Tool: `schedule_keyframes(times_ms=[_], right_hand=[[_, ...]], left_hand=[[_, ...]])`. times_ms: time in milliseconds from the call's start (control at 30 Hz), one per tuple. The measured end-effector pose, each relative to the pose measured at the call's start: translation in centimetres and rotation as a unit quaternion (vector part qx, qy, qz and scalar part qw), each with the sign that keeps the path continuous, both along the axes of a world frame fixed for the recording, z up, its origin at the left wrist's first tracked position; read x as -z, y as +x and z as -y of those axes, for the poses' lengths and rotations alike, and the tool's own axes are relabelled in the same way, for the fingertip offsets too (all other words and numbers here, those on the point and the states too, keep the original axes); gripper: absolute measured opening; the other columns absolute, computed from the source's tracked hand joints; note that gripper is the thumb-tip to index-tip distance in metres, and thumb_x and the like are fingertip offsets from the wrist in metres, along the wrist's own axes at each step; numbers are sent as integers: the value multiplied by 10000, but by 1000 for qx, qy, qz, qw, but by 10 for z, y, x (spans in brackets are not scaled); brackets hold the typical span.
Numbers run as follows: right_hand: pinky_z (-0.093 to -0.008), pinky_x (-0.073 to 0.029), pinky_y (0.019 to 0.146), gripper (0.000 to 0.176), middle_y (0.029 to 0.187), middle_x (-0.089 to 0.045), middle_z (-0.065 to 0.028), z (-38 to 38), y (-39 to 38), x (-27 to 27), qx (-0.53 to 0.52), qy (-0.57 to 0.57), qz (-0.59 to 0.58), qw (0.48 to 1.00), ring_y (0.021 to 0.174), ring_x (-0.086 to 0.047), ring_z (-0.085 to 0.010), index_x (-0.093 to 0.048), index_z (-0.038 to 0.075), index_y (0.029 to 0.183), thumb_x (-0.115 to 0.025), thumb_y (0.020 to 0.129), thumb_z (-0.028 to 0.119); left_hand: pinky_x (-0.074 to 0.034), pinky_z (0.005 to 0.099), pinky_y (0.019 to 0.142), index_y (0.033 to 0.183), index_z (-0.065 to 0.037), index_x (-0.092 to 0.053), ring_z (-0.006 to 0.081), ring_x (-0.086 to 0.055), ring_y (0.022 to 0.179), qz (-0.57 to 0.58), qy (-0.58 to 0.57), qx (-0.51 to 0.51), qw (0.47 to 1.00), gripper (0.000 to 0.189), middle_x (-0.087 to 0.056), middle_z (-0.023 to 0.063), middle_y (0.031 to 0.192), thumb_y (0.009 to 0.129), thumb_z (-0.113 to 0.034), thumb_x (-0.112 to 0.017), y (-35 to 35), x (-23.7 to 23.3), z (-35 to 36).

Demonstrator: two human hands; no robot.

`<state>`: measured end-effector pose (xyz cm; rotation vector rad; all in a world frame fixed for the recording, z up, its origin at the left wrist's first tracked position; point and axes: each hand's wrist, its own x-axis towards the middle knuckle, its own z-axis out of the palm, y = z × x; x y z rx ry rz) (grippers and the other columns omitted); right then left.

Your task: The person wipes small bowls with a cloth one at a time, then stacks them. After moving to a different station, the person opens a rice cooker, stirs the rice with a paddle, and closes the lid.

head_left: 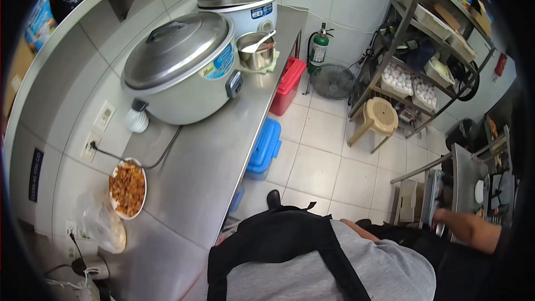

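Observation:
Neither of my hands shows; my grey shirt [384,262] and black apron [273,234] fill the bottom, with a bit of my forearm [356,227] beside them. To my left is a steel counter [178,189]. On it stand a large rice cooker [184,97] with a metal lid, a second rice cooker [239,14] behind it, and a small steel pot [257,58] with a white spoon [259,43] resting in it. An oval white dish of chopped brown food [128,189] lies near the wall, touching or close to a clear plastic bag [100,220].
Another person's arm [473,231] reaches to a steel table [468,178] at right. A red bin [288,86] and blue bin [263,147] stand by the counter. Farther off are a fire extinguisher [319,50], a fan [333,82], a beige stool [380,116] and a shelf with eggs [397,79].

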<state>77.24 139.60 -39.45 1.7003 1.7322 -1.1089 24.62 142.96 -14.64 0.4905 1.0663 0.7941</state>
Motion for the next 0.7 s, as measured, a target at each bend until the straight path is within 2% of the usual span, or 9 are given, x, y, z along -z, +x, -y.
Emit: schedule_keyframes(times_ms=[67,167,233,300,433,500,567,633,700], right_hand=[[-463,-499,905,386,1160,-645,-181,-32,2,4,26,-9,-67,997,1108,-607,-359,-640,101,1184,-626,871,328],[-451,-501,894,364,1119,-661,-202,-98,7,-14,82,40,-162,982,1085,-620,-357,-649,96,1174,-631,873,300],[-443,-502,886,349,1091,-671,-217,-159,11,-53,150,112,-158,970,1070,-628,-356,-656,93,1168,-634,875,281],[-418,-523,844,333,1031,-694,-184,-213,16,-103,251,190,-110,943,974,-663,-356,-638,49,1149,-627,884,251],[-402,-535,790,295,972,-691,-210,-266,64,-94,384,336,-130,850,915,-679,-340,-633,37,1119,-605,909,243],[-413,-534,773,283,942,-683,-227,-261,109,-45,284,326,-77,898,898,-670,-368,-649,45,1085,-582,917,262],[-449,-517,764,291,930,-674,-238,-227,192,133,206,288,-39,934,887,-657,-398,-664,44,1038,-543,923,283],[-454,-514,765,296,933,-674,-238,-281,204,92,188,161,-66,967,889,-655,-400,-664,41,1034,-539,922,284],[-459,-511,767,300,936,-674,-237,-328,244,80,168,96,-77,978,892,-652,-401,-665,38,1030,-534,922,285]], left_hand=[[-487,277,884,1260,3,-587,119,-625,994,-98,131,64,984,362,-676,70,1136,1010,-247,-508,1,-56,-80],[-501,328,895,1137,4,-658,173,-634,1013,-308,394,48,865,321,-685,88,1088,960,-259,-607,15,-179,-231],[-482,334,890,1067,-28,-692,214,-636,1002,-543,599,10,588,199,-689,88,1073,944,-149,-595,19,-254,-317],[-468,368,942,1102,7,-651,316,-623,1062,-649,652,-45,389,222,-669,145,1118,894,-30,-586,7,-302,-403],[-472,389,936,1215,-41,-622,384,-582,1093,-818,480,46,315,384,-618,178,1223,835,15,-621,-54,-339,-543],[-483,398,917,1209,-45,-630,375,-597,1071,-842,418,92,327,409,-634,179,1185,807,29,-634,-56,-346,-569],[-494,407,897,1203,-48,-639,366,-612,1050,-862,350,129,344,435,-651,180,1147,778,43,-647,-62,-350,-595],[-507,412,864,1113,-26,-681,364,-637,1004,-842,272,205,418,419,-682,182,1054,705,69,-669,-77,-341,-617],[-513,417,847,1049,-10,-702,353,-655,957,-855,270,162,413,409,-695,181,988,651,83,-676,-60,-339,-612]])
